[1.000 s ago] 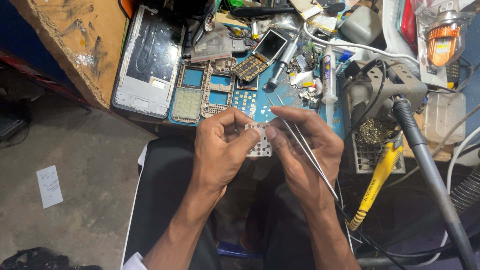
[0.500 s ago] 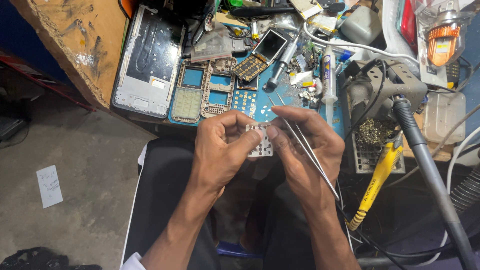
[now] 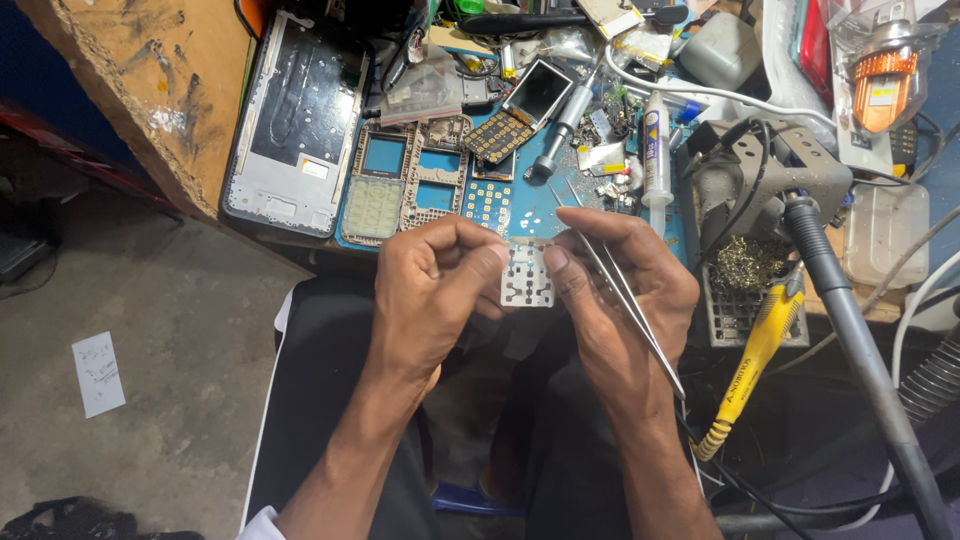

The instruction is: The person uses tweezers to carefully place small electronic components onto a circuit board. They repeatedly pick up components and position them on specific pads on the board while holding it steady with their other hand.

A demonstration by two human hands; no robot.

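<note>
Left hand (image 3: pixel 440 290): its grip is closing narrowly on the left edge of the white keypad sheet (image 3: pixel 527 276), thumb lying over the top and fingers curling beneath.
Right hand (image 3: pixel 625 300): thumb and forefinger are pinching the sheet's right edge, while the other fingers are keeping a pair of metal tweezers (image 3: pixel 625 295) tucked along the palm, tips pointing up and away from the sheet.
Keypad sheet: being held between both hands, above the lap and just in front of the worktop (image 3: pixel 190 120) edge, apart from everything on the blue mat (image 3: pixel 520 212).
Done, as it appears: the handset is lying in pieces, with two grey keypad frames (image 3: pixel 415 175) and a larger phone shell (image 3: pixel 295 125) lying on the worktop, and the sheet is lifted clear of them.
Left, as it appears: the sheet is not sitting in any frame, and the tweezers are not touching it.
Nearby: a yellow-handled tool (image 3: pixel 750 355) is resting at the right.
</note>
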